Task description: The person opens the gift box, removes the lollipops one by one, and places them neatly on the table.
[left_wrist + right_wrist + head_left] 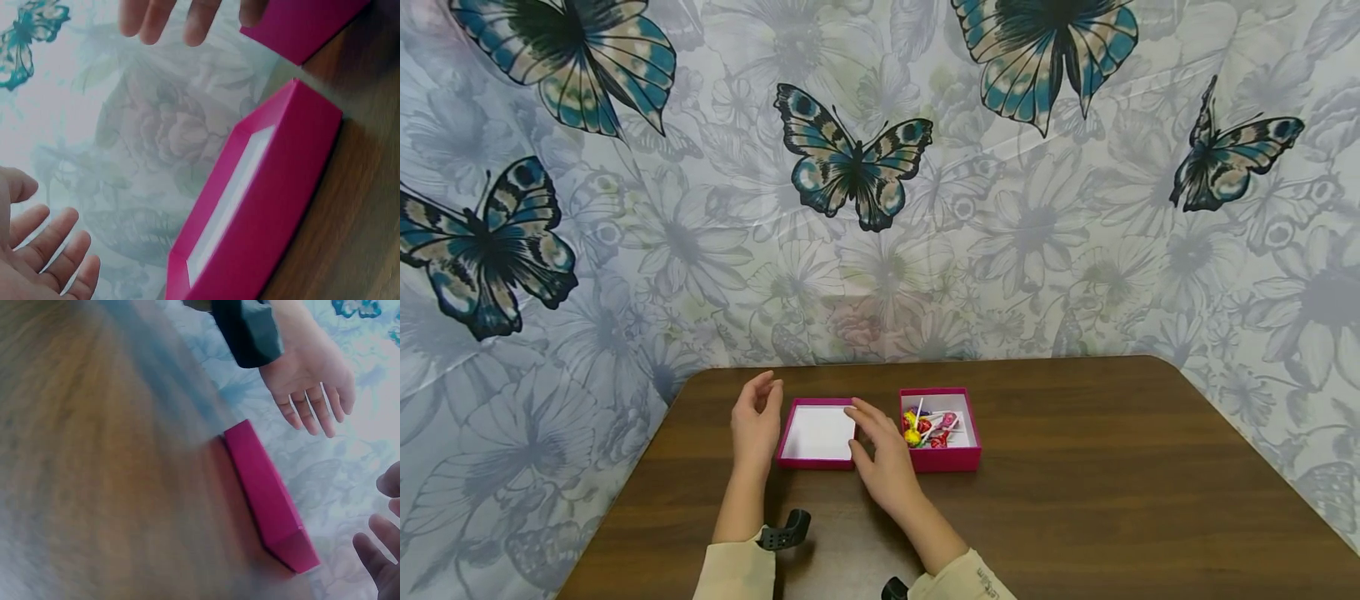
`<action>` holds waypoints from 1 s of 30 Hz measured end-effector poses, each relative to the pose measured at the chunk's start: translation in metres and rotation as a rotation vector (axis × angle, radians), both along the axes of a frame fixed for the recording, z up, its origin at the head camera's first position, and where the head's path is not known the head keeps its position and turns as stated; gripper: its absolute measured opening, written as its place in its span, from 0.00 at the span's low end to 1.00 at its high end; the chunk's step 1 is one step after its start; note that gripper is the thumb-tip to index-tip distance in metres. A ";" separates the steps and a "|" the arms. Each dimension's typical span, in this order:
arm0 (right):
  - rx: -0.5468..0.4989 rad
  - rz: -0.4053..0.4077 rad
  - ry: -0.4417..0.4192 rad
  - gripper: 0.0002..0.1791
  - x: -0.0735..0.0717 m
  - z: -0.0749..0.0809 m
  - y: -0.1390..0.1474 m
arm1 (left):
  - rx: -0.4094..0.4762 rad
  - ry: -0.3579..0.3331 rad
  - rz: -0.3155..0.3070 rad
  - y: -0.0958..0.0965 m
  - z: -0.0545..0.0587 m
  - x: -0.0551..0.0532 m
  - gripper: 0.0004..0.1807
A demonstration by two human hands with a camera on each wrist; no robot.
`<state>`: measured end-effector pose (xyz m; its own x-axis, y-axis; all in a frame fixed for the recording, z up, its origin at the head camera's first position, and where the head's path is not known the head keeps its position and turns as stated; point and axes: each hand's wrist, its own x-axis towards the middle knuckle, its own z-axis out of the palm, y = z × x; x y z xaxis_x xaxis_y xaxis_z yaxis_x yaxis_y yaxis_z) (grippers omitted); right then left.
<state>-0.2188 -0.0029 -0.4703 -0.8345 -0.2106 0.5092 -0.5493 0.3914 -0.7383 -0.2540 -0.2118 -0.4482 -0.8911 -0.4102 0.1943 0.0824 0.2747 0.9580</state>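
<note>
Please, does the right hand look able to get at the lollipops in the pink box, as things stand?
Probably yes: the right hand seems empty and is near the box, which is open on top; nothing visible covers the lollipops.

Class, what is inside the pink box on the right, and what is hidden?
The pink box holds a small pile of lollipops, among them yellow, red and pink ones. They overlap, so their exact number and anything underneath cannot be seen.

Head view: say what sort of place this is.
Likely an indoor room set up for tabletop work: a wood-grain table before a butterfly-print backdrop, with a pink box of lollipops on top.
</note>
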 end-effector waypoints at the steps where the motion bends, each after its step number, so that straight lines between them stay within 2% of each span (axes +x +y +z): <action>1: -0.012 0.003 0.003 0.26 0.000 0.002 0.001 | 0.003 0.013 -0.016 0.001 0.001 0.000 0.19; 8: -0.075 -0.017 0.046 0.25 -0.003 0.019 0.013 | -0.019 0.070 -0.100 0.015 0.013 0.003 0.19; 13: -0.080 -0.034 0.087 0.24 -0.004 0.022 0.022 | -0.024 0.079 -0.154 0.024 0.016 0.006 0.20; 18: -0.061 -0.063 0.113 0.22 -0.007 0.023 0.032 | -0.032 0.087 -0.215 0.031 0.014 0.007 0.22; 23: -0.029 -0.100 0.129 0.20 -0.013 0.027 0.048 | -0.076 0.089 -0.330 0.038 0.013 0.006 0.27; 30: 0.083 -0.117 0.053 0.16 -0.020 0.037 0.077 | -0.145 0.038 -0.460 0.047 0.011 0.008 0.35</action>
<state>-0.2386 0.0738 -0.4336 -0.8280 -0.1564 0.5384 -0.5338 0.5134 -0.6719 -0.2462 -0.1647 -0.4367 -0.9648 0.0586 0.2564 0.2611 0.3324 0.9063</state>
